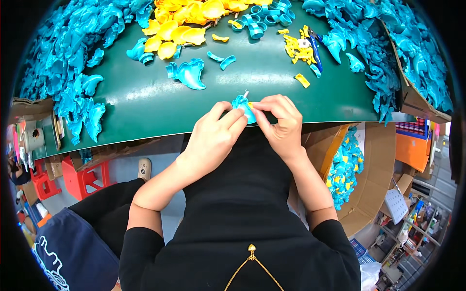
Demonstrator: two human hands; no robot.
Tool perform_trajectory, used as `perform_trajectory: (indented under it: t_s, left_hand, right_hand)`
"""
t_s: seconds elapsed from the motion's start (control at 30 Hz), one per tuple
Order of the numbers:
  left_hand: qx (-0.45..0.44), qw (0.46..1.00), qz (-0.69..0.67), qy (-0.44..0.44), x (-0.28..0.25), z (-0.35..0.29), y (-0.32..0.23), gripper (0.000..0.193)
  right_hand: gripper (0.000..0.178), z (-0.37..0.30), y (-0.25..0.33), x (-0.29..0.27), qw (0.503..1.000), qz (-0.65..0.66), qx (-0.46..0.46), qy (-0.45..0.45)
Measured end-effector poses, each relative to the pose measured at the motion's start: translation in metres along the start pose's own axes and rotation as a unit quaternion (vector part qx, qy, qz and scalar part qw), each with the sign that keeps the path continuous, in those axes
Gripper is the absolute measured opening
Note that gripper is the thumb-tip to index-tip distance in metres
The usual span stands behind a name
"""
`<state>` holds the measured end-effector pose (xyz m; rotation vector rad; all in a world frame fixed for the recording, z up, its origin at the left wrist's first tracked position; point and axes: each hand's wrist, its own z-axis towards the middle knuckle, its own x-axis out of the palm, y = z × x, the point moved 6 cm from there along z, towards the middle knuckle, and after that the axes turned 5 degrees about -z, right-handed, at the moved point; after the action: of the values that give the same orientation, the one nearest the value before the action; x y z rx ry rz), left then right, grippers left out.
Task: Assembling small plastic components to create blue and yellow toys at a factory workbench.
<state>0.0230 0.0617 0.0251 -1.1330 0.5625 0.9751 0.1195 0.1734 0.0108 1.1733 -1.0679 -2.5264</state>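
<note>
Just over the table's near edge, my left hand point(216, 136) is closed on a small curved blue plastic part point(248, 115). A thin metallic-looking pin point(246, 93) sticks up at its far end. My right hand point(281, 123) pinches a small yellow plastic piece point(250, 105) against the right side of that part; the fingertips cover most of it. Beyond my hands lie a larger blue curved shell point(190, 73) and two short blue strips point(222, 60). A loose yellow strip point(302, 80) lies farther right.
Blue parts are heaped at the left point(63, 63) and right point(378, 48) of the green table point(141, 102). Yellow shells point(179, 29), blue rings point(255, 26), small yellow pieces point(296, 46) and blue-handled pliers point(315, 51) lie at the back. A cardboard box point(374, 179) of blue-and-yellow parts stands below right.
</note>
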Motion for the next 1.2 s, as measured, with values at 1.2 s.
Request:
perform_trajectory:
  t_s: [1.2]
  left_hand:
    - [0.019, 0.983, 0.069, -0.168, -0.001, -0.021, 0.008, 0.021]
  right_hand:
    - [0.02, 0.027, 0.012, 0.019, 0.997, 0.055, 0.035, 0.051]
